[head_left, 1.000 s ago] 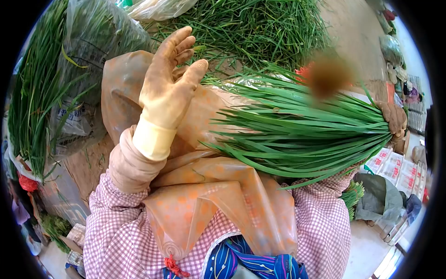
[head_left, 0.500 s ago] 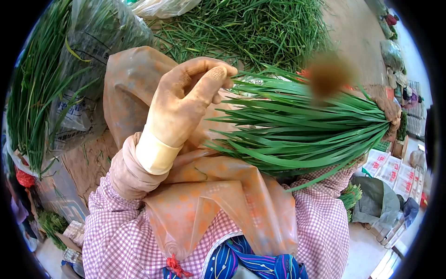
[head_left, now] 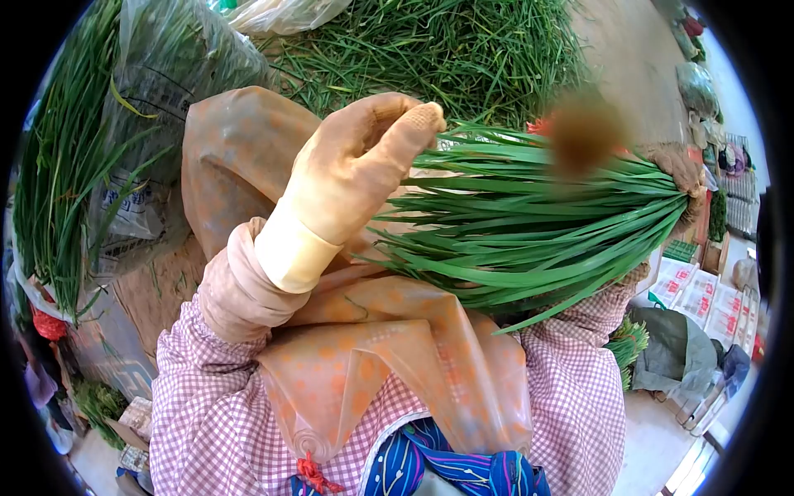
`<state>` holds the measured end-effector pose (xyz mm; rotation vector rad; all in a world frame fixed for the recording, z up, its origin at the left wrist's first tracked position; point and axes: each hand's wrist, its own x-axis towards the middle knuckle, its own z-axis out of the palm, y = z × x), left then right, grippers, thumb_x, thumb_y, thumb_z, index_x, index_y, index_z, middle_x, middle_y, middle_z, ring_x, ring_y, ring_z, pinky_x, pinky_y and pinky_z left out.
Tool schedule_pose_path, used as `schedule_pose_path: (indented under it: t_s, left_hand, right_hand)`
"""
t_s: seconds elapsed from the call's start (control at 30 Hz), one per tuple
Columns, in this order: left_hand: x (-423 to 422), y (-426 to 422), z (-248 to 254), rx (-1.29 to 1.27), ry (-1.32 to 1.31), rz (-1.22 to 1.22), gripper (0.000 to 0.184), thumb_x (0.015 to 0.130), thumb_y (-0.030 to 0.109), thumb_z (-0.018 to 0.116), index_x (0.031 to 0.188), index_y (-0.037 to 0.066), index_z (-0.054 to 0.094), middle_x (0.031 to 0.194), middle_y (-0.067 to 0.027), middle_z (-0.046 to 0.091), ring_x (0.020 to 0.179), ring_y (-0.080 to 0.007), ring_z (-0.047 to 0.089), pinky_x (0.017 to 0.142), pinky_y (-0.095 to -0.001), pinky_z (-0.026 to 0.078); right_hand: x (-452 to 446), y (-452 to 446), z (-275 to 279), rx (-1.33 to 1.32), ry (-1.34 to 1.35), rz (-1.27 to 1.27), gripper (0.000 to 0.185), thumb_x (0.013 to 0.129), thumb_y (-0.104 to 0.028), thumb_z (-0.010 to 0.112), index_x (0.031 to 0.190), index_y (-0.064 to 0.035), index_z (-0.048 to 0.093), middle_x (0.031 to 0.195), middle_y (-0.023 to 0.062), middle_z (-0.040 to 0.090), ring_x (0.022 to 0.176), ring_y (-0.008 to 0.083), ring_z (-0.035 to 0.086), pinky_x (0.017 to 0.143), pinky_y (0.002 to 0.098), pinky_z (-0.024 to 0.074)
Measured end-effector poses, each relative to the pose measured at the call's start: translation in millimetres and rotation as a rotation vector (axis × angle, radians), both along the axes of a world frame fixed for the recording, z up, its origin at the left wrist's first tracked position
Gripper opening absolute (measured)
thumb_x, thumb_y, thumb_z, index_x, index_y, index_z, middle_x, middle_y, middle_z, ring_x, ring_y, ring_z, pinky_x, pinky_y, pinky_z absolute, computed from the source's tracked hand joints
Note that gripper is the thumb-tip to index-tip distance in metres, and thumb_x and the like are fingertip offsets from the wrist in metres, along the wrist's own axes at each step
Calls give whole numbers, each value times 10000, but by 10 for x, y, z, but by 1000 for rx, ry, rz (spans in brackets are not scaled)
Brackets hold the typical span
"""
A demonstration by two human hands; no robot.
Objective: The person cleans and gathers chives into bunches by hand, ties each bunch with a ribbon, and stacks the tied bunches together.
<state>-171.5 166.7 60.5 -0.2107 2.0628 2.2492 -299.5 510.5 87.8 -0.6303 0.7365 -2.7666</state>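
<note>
A bunch of long, flat green leaves, apparently Chinese chives [head_left: 529, 223], lies sideways above my lap with its tips pointing left. At its base end my right hand [head_left: 685, 174], in a soil-brown glove, is closed around the stems. My left hand [head_left: 360, 169], in a stained cream rubber glove, is beside the upper leaf tips. Its thumb and fingers are drawn together in a pinch, and whatever lies between them is hidden. Beneath the bunch an orange-spotted plastic apron [head_left: 397, 331] covers my lap.
Loose green leaves [head_left: 447, 58] are heaped ahead of me. At left, more chives [head_left: 62, 182] stand by a clear plastic bag [head_left: 157, 91]. Red-and-white boxes [head_left: 703, 298] and a grey-green sack [head_left: 670, 351] are at right. A brown blur [head_left: 585, 132] hides part of the bunch.
My left hand has moved slightly right and up, closer to the leaf tips, its thumb now farther forward. The bunch and my right hand have shifted a little, with the base turned slightly upward.
</note>
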Motion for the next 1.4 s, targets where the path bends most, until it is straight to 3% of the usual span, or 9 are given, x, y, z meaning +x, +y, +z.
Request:
schedule_pose_path:
  t_s: [0.13,0.3,0.43,0.53,0.77,1.1,1.3,1.33,1.4]
  left_hand:
    - [-93,-24,83,-51,-10,-181,343,944,298,545,1024,-26,626,894,-32,620,819,-89,551,736,-229,456]
    - [-144,25,15,-120,-46,-310,291,897,227,627,1034,-30,616,899,-27,628,858,-82,565,784,-237,467]
    - [-194,37,-77,-89,-41,-332,249,882,186,647,1011,-25,623,878,-20,637,820,-79,577,755,-231,477]
    - [-220,37,-107,12,-43,-344,228,875,178,652,1000,-11,633,858,-13,638,786,-71,577,716,-222,477]
    - [-265,6,3,210,-279,-420,242,823,189,663,1004,29,653,784,15,619,618,-35,500,553,-184,389]
    - [-257,7,2,335,-328,-532,277,787,189,684,1014,34,650,779,25,616,602,-32,482,538,-178,360]
    - [-281,106,-18,234,-339,-411,251,804,222,699,968,38,648,735,35,600,613,-27,493,533,-177,375]
    - [-283,120,-31,170,-288,-416,215,810,210,693,939,43,649,717,30,598,616,-35,504,532,-193,387]
    - [-269,162,-29,107,-238,-420,181,815,198,686,910,48,650,699,25,596,620,-43,515,532,-210,400]
  right_hand:
    - [16,-22,-52,-59,-83,-83,89,875,-143,600,910,-132,519,782,-79,513,775,91,496,841,308,354]
    - [19,-96,-13,1,31,-5,83,886,-153,592,918,-135,518,788,-80,506,778,90,488,835,315,350]
    - [7,-95,5,-17,17,30,87,885,-155,595,917,-138,517,793,-79,507,781,92,490,834,316,349]
    - [-53,32,-3,222,78,23,93,883,-155,600,920,-138,517,788,-78,503,783,95,492,832,316,348]
    - [56,-246,-13,25,46,-6,81,899,-178,583,922,-140,516,789,-76,503,780,94,487,820,308,352]
    - [80,-292,5,125,72,-52,83,897,-183,585,935,-148,520,786,-76,488,761,86,460,816,298,353]
    - [143,-471,34,87,15,-37,91,898,-178,584,951,-144,517,792,-74,491,758,88,464,817,301,358]
    - [159,-602,107,-137,-233,-296,94,898,-174,585,954,-142,517,788,-73,488,757,90,465,818,306,360]
    - [162,-598,108,-363,-481,-555,98,898,-171,586,958,-140,516,783,-72,486,756,92,466,818,310,363]
